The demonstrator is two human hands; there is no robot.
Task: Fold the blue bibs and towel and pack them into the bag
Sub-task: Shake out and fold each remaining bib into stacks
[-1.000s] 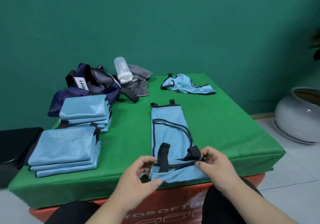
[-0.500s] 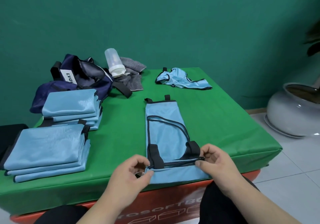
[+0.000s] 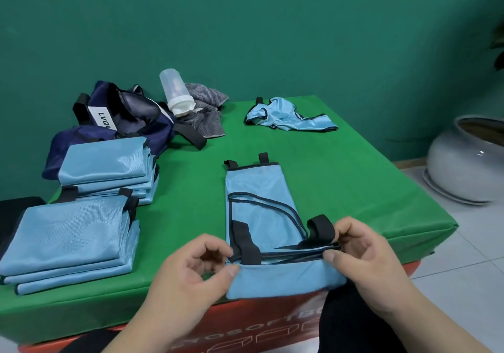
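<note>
The green-covered bench point(image 3: 354, 189) carries everything. At its far left the dark navy fabric bag point(image 3: 128, 123) lies slumped and open. In front of it are two stacks of folded light-blue bibs, one farther point(image 3: 106, 161) and one nearer point(image 3: 71, 238).

The light-blue mesh bib with black trim and straps point(image 3: 259, 205) lies at the middle of the near edge as a narrow strip. Its long axis runs straight away from the person. The end with two black tabs points at the wall, and the near end overhangs the bench front.

One crumpled light-blue bib point(image 3: 289, 116) waits unfolded at the back. The grey striped towel point(image 3: 207, 118) lies beside the bag, under a translucent white bottle point(image 3: 176, 90).

The left hand point(image 3: 191, 273) pinches the strip's near left corner between thumb and forefinger. The right hand point(image 3: 365, 260) pinches the near right corner, with the trim edges gathered there.

The step looks like the crosswise fold of this bib. The next move probably calls for lifting both corners evenly and carrying them toward the tabbed end, keeping the loose straps tucked inside.
</note>
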